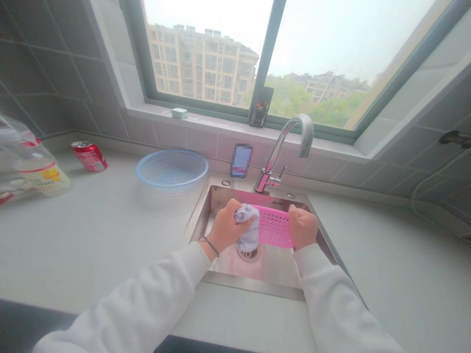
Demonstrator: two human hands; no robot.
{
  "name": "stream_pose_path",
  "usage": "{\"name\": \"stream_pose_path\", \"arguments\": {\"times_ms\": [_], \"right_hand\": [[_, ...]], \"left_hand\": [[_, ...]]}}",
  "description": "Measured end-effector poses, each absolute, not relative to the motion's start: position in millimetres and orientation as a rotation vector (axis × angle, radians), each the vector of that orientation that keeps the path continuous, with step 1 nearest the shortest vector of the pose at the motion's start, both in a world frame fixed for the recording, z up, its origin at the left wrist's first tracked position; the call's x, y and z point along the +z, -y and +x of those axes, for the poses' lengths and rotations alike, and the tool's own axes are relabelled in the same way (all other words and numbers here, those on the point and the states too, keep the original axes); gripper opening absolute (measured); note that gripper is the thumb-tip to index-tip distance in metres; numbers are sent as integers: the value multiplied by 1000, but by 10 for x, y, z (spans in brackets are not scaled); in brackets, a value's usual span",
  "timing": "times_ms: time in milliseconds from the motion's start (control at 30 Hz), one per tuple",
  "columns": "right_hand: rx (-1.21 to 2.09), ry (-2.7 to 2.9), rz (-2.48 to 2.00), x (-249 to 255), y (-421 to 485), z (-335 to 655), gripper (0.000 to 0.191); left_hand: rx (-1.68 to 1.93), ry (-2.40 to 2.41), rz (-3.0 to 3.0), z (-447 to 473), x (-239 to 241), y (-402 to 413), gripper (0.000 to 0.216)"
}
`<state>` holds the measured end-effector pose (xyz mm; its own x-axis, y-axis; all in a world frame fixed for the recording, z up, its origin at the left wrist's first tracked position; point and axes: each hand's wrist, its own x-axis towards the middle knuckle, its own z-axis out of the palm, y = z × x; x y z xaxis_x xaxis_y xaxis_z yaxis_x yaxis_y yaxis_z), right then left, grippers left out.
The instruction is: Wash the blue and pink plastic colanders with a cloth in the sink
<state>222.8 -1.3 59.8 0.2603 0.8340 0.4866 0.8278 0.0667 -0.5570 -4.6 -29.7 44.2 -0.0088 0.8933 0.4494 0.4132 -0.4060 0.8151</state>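
Above the steel sink, a pink perforated plastic basket is held up with its holed face toward me. My right hand is closed around its right end. At the left end my left hand grips a pale, bunched-up cloth, which lies against the basket. The cloth hides that end, so whether the left fingers also hold the basket's edge cannot be made out. Below the cloth the drain shows in the sink floor.
A chrome faucet arches behind the sink. Left of it stand a blurred phone-like object and a blue perforated basket. A red can and a clear plastic bottle are farther left. A green block sits on the windowsill.
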Motion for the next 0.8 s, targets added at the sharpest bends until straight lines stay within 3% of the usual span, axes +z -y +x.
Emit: {"name": "stream_pose_path", "arguments": {"times_ms": [100, 367, 533, 800], "right_hand": [[-70, 1704, -1707, 581, 22, 2078, 47], [-58, 1510, -1764, 658, 51, 2259, 47], [-118, 1650, -1714, 603, 48, 2142, 47], [54, 1410, -1664, 575, -15, 2437, 47]], "left_hand": [[1308, -1192, 1928, 82, 443, 404, 24], [1370, -1434, 1840, -151, 418, 225, 24], [1334, -1239, 1932, 23, 392, 359, 25], [1429, -1457, 1786, -222, 394, 129, 26]]}}
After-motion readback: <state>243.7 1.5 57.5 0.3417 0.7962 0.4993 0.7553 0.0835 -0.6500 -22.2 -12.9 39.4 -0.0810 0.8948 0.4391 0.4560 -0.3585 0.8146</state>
